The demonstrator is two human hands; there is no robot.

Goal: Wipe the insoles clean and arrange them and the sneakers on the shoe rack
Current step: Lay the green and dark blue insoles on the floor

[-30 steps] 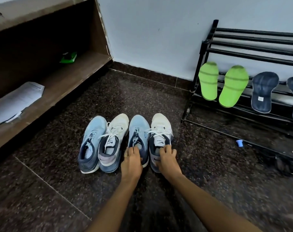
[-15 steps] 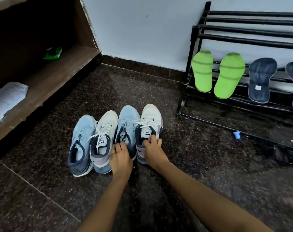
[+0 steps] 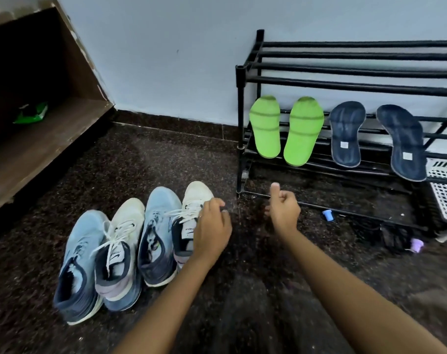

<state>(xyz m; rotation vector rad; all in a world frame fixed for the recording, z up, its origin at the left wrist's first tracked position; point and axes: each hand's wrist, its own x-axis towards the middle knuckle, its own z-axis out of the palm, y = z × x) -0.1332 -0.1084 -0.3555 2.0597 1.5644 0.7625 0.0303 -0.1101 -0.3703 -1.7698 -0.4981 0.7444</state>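
Sneakers stand in a row of four on the dark speckled stone floor (image 3: 140,162), toes toward the wall. From the left they are a light blue mesh sneaker (image 3: 82,264), a cream laced sneaker (image 3: 120,251) touching it, a second light blue sneaker (image 3: 158,233) and a second cream sneaker (image 3: 195,198) at the right end. Your left hand (image 3: 212,226) lies over the right side of that last shoe, fingers curled near its white laces (whether they actually grip it, you cannot tell from this angle). Your right hand (image 3: 283,210) hangs in the air apart from the shoes, between them and the rack. Its fingers are folded into the palm, thumb up, holding nothing.

Just beyond it the black metal tube shoe rack (image 3: 345,80) stands against the pale wall (image 3: 166,47). Across its lower bars lean two lime green foam insoles (image 3: 264,126) side by side. Two dark navy insoles (image 3: 346,134) lean to their right, each with a small pale label near its lower end.

Under the rack a small blue cap (image 3: 328,215) lies on the floor, with a small purple object (image 3: 416,245) further right. A white perforated plastic basket (image 3: 444,190) shows at the right edge, behind the rack's frame. Far to your left a brown wooden shelf (image 3: 51,134) holds a green packet (image 3: 31,114).
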